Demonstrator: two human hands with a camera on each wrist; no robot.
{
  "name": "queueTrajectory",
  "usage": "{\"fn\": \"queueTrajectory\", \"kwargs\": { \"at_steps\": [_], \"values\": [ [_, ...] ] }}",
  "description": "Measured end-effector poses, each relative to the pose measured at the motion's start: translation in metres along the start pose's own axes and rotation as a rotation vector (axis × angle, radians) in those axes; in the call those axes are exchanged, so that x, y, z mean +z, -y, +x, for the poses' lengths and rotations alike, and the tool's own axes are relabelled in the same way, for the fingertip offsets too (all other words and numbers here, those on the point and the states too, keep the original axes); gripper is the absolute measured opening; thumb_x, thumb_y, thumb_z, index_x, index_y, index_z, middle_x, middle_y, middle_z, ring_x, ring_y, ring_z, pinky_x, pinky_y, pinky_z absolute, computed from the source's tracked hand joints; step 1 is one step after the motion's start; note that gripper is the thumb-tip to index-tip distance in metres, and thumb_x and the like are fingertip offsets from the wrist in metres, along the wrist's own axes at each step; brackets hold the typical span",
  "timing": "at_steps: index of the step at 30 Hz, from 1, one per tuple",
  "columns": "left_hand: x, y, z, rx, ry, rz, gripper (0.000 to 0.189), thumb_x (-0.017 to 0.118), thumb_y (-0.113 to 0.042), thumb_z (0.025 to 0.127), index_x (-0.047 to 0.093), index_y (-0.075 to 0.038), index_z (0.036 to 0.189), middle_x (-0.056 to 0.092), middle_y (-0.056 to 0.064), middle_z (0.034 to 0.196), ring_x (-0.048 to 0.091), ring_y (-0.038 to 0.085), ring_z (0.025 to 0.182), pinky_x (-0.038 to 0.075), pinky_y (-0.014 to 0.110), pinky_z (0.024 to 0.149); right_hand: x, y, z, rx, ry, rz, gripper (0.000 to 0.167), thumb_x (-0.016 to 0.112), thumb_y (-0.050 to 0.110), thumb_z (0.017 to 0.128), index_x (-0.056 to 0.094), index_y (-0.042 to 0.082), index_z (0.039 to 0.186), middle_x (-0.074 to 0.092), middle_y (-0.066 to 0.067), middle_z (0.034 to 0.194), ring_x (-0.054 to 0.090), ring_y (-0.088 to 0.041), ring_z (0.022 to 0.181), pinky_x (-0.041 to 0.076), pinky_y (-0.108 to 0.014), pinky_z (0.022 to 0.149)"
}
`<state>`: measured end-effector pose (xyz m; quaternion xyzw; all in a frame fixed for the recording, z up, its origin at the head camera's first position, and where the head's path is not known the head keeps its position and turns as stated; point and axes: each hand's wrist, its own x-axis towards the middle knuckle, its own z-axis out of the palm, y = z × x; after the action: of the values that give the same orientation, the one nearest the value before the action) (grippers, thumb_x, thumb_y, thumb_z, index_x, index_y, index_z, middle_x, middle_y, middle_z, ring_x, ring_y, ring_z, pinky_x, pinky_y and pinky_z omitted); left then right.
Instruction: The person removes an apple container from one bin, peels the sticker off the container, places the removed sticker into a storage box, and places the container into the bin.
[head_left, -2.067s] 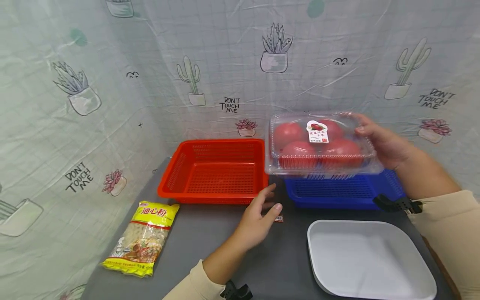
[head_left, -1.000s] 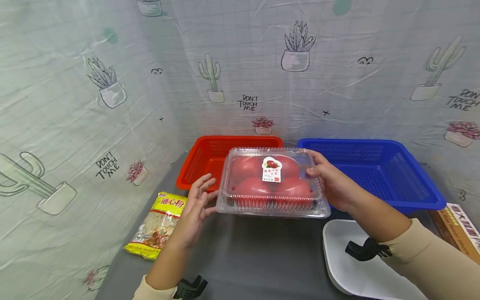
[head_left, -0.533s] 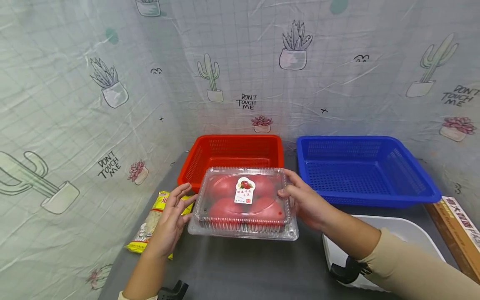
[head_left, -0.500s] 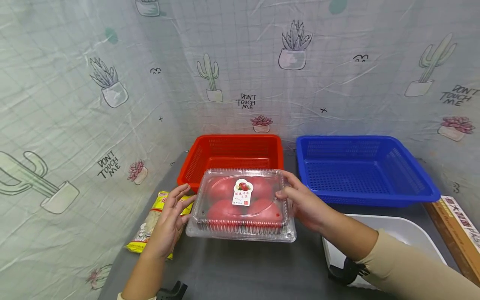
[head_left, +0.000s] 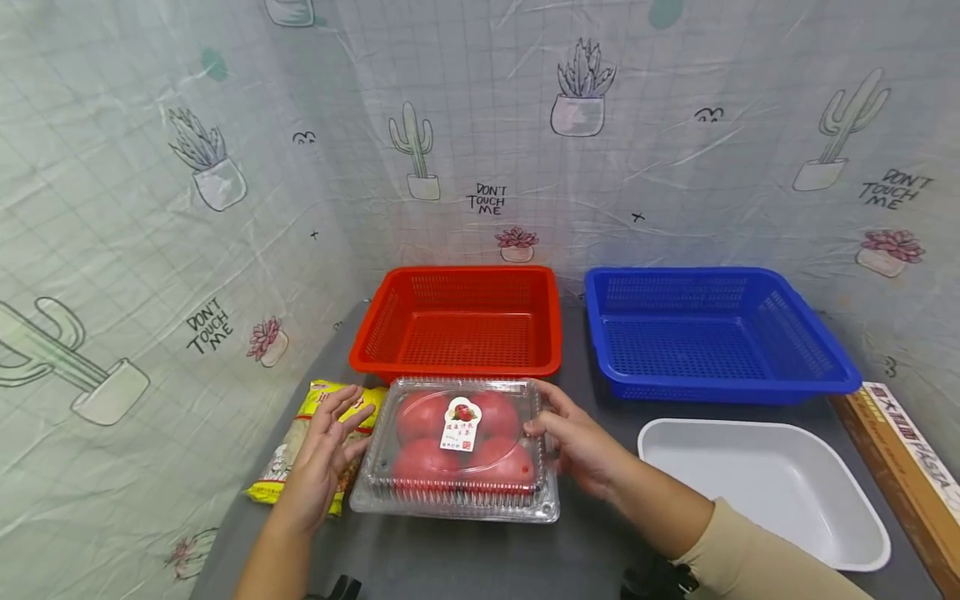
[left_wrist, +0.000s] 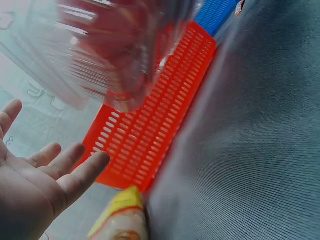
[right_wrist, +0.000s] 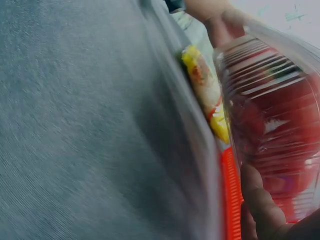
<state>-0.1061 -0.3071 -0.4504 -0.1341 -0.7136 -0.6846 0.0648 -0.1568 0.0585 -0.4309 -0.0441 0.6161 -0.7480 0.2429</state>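
Clear box (head_left: 453, 508) of red fruit (head_left: 427, 419) gripped at right edge by fingers of right hand (head_left: 581, 446), held above surface (head_left: 465, 562), nearer than red basket (head_left: 471, 340). Left hand (head_left: 318, 462) held at box's left edge, fingers spread; contact cannot be told. Yellow packet (head_left: 283, 454) partly hidden by left hand. White tray (head_left: 757, 483) placed before blue basket (head_left: 682, 346).

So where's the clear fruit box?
In the head view, the clear box is low, left of centre, in the right hand, in front of the red basket.
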Motion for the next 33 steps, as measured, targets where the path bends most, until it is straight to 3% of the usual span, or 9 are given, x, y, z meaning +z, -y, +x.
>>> {"fn": "queueTrajectory", "kwargs": {
  "at_steps": [4, 8, 17, 25, 33],
  "values": [
    [0.000, 0.005, -0.003, -0.006, 0.018, 0.027, 0.049, 0.026, -0.013, 0.117, 0.025, -0.006, 0.166, 0.030, 0.008, 0.165, 0.045, 0.031, 0.147, 0.053, 0.029, 0.105, 0.003, -0.013, 0.001, 0.022, -0.006, -0.005, 0.077, 0.061, 0.011, 0.089, 0.037, 0.020, 0.162, 0.047, -0.014, 0.149, 0.058, -0.031, 0.107, 0.056, -0.041, 0.078],
    [0.000, 0.009, -0.005, -0.029, 0.036, 0.056, 0.049, 0.027, -0.014, 0.117, 0.026, -0.007, 0.166, 0.029, 0.005, 0.166, 0.043, 0.029, 0.148, 0.051, 0.026, 0.106, 0.007, -0.024, 0.005, 0.038, -0.021, 0.000, 0.078, 0.062, 0.008, 0.086, 0.041, 0.021, 0.159, 0.049, -0.013, 0.146, 0.059, -0.030, 0.103, 0.057, -0.040, 0.074],
    [0.001, 0.015, -0.009, -0.061, 0.068, 0.092, 0.049, 0.029, -0.015, 0.117, 0.031, -0.014, 0.166, 0.029, 0.002, 0.167, 0.045, 0.021, 0.148, 0.050, 0.029, 0.108, 0.012, -0.042, 0.005, 0.060, -0.063, 0.017, 0.079, 0.064, 0.006, 0.082, 0.046, 0.022, 0.157, 0.052, -0.006, 0.117, 0.053, -0.019, 0.082, 0.055, -0.036, 0.065],
    [0.002, 0.017, -0.011, -0.065, 0.049, 0.093, 0.049, 0.030, -0.016, 0.117, 0.032, -0.014, 0.166, 0.029, 0.004, 0.168, 0.044, 0.024, 0.149, 0.050, 0.029, 0.108, 0.014, -0.047, 0.004, 0.035, -0.042, 0.008, 0.084, 0.061, 0.004, 0.083, 0.040, 0.023, 0.162, 0.048, -0.014, 0.147, 0.066, -0.026, 0.090, 0.063, -0.043, 0.067],
    [0.003, 0.017, -0.008, -0.081, 0.040, 0.135, 0.048, 0.032, -0.016, 0.118, 0.033, -0.015, 0.165, 0.028, 0.008, 0.168, 0.044, 0.026, 0.149, 0.050, 0.026, 0.106, 0.015, -0.042, 0.000, 0.018, -0.023, -0.041, 0.087, 0.064, 0.004, 0.085, 0.037, 0.021, 0.165, 0.054, -0.019, 0.140, 0.069, -0.027, 0.088, 0.064, -0.046, 0.066]
  ]
}}
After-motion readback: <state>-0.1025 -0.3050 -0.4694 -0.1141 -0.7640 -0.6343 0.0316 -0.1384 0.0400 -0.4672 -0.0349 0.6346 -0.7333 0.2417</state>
